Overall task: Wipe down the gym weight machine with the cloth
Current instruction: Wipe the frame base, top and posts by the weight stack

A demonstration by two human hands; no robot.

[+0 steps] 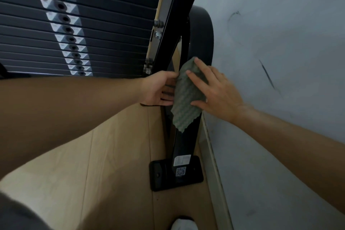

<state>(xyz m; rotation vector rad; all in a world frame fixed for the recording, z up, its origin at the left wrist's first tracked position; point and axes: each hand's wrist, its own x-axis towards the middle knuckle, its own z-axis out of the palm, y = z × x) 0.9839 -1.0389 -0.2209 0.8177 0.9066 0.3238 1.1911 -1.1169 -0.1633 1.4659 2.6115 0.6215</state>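
Green cloth [183,95] at 12 o'clock on black machine post [183,145]; right hand [214,89] flat, fingers spread; left hand [158,87] pinching its edge.

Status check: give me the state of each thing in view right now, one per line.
cloth: green, draped over the black frame post, pressed by the right hand
right hand: fingers spread flat on the cloth
left hand: at the cloth's left edge, against the post
frame post: upright, bare below the cloth
base plate: flat on the wooden floor
weight stack: plates stacked, at rest
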